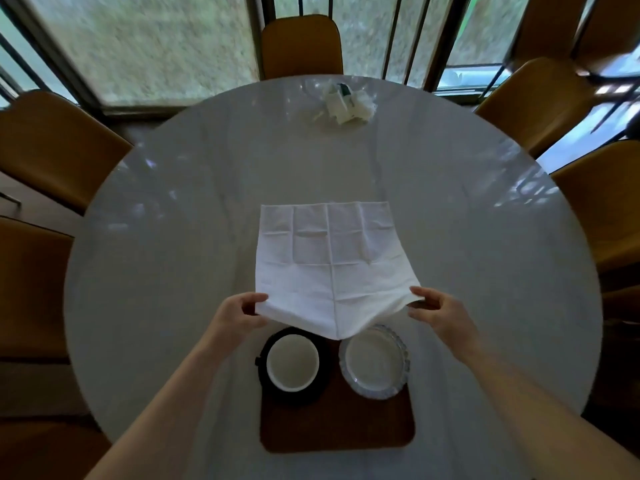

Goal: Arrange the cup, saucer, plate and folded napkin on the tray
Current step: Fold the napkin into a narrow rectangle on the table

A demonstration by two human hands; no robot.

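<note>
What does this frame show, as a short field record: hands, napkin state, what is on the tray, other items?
left hand: pinches the napkin's near left corner
right hand: pinches the near right corner
napkin: white, creased, spread open, far part lying on the table, near edge lifted, not folded
tray: brown, at the near table edge
cup: white inside, standing on the dark saucer, on the tray's left
plate: scalloped rim, on the tray's right
other: crumpled white item at the far side; chairs around

table (173, 271) round, white | on it: tray (337, 427), napkin (325, 251), wrappers (343, 102)
</note>
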